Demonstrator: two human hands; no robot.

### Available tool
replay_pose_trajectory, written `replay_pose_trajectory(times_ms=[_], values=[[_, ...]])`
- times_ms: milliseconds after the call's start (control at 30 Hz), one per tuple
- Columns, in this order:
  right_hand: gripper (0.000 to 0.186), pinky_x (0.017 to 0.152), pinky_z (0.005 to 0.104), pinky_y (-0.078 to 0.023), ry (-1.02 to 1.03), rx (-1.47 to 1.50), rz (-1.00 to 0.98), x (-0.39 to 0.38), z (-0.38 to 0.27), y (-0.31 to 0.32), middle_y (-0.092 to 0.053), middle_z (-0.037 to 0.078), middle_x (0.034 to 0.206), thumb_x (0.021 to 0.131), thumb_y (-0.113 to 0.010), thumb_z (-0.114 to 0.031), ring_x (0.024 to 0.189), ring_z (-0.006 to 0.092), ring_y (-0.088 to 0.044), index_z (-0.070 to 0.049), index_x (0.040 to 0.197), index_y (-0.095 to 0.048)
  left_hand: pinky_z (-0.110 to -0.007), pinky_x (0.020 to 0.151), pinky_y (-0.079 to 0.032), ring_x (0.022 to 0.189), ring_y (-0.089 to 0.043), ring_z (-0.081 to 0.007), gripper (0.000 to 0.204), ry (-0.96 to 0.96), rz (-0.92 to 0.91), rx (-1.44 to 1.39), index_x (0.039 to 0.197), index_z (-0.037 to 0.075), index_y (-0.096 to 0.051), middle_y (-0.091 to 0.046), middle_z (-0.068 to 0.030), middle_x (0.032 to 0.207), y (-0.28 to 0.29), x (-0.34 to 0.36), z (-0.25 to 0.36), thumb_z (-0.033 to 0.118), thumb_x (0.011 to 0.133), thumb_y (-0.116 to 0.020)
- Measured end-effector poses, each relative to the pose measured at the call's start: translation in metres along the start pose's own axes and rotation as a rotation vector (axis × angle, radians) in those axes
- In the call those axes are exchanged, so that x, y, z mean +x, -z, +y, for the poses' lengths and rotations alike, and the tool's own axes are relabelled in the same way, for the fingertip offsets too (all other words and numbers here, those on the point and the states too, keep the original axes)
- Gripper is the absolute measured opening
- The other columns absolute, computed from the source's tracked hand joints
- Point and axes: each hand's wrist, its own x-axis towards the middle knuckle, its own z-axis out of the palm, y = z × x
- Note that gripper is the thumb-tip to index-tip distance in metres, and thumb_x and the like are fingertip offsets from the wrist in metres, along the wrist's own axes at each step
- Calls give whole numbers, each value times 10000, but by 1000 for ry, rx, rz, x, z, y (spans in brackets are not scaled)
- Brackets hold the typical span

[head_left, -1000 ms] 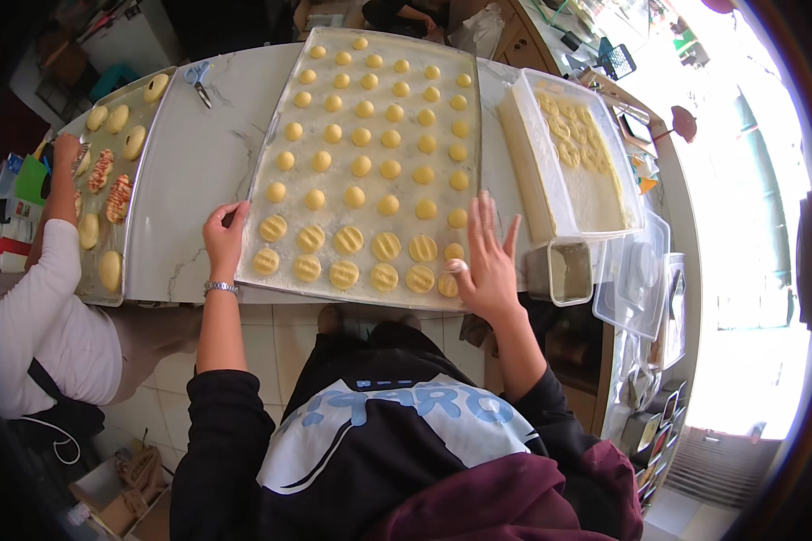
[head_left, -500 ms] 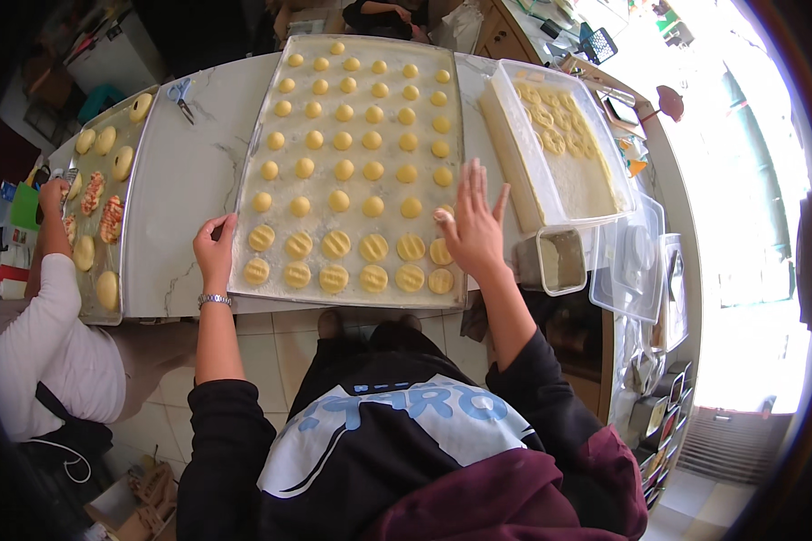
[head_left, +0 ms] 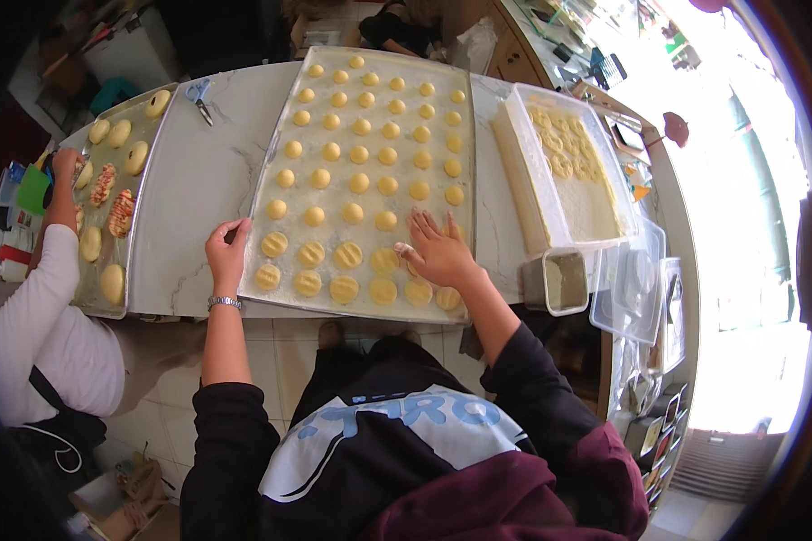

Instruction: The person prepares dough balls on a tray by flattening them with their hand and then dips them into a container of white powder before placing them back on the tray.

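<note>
A large baking tray (head_left: 329, 194) lies on the table, dusted with flour. Rows of small round yellow dough balls (head_left: 359, 184) cover its far part. Nearest me, the two front rows hold flattened dough discs (head_left: 344, 289), several with finger grooves. My left hand (head_left: 228, 248), with a metal watch on the wrist, pinches the tray's left rim near its front corner. My right hand (head_left: 439, 251) lies palm down, fingers spread, over dough pieces near the tray's front right. It hides the pieces beneath it, and its thumb tip is whitened with flour.
A clear plastic bin (head_left: 564, 230) with dough rings stands right of the tray, beside a metal loaf pan (head_left: 565, 284) and clear lids (head_left: 627, 293). Scissors (head_left: 200, 99) lie at the far left. Another person's arm (head_left: 60, 198) reaches over a second tray (head_left: 133, 252) of shaped dough.
My right hand has moved left from the tray's right side, and its fingers now spread over the third row from the front. My left hand keeps to the rim. The whole view has shifted slightly.
</note>
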Motion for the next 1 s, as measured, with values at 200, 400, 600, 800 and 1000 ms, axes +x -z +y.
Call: replay_pose_trajectory(times_ms=[200,400,600,800,1000], values=[[769,1086,494,-23,150,-156,465,18,-39,35,-164,142,1459,887,-223,-584,1359,251,-132,-7,1392,-164,-234,681,-460,715,-571,-94,204,4,17,11,848,-12,-651,-642,-45,793,5,1,-9,179,785,-685],[760,1089,482,-47,184,-168,116,45,-37,12,-163,152,1456,885,-263,-573,1358,264,-128,-18,1394,-157,-237,673,-460,699,-571,-101,179,9,15,-22,839,-10,-654,-637,-42,786,1,2,-3,159,785,-677],[753,1091,482,-44,320,-175,284,54,-60,-9,-176,144,1454,892,-229,-574,1357,253,-138,-5,1385,-191,-231,664,-452,699,-552,-79,174,-28,3,-29,847,-15,-645,-631,-20,773,0,0,2,149,794,-671],[768,1089,490,-26,349,-140,307,72,-91,29,-202,137,1445,885,-228,-588,1352,233,-158,1,1377,-204,-253,667,-468,697,-592,-130,151,-22,16,-16,819,-20,-645,-629,-68,777,7,-2,-1,124,777,-669],[745,1090,478,-64,426,-65,-6,92,-110,-5,-268,147,1419,887,-257,-569,1332,246,-223,13,1352,-267,-264,672,-474,698,-598,-144,144,-31,29,-15,816,-9,-652,-630,-78,785,5,2,-1,129,777,-667]])
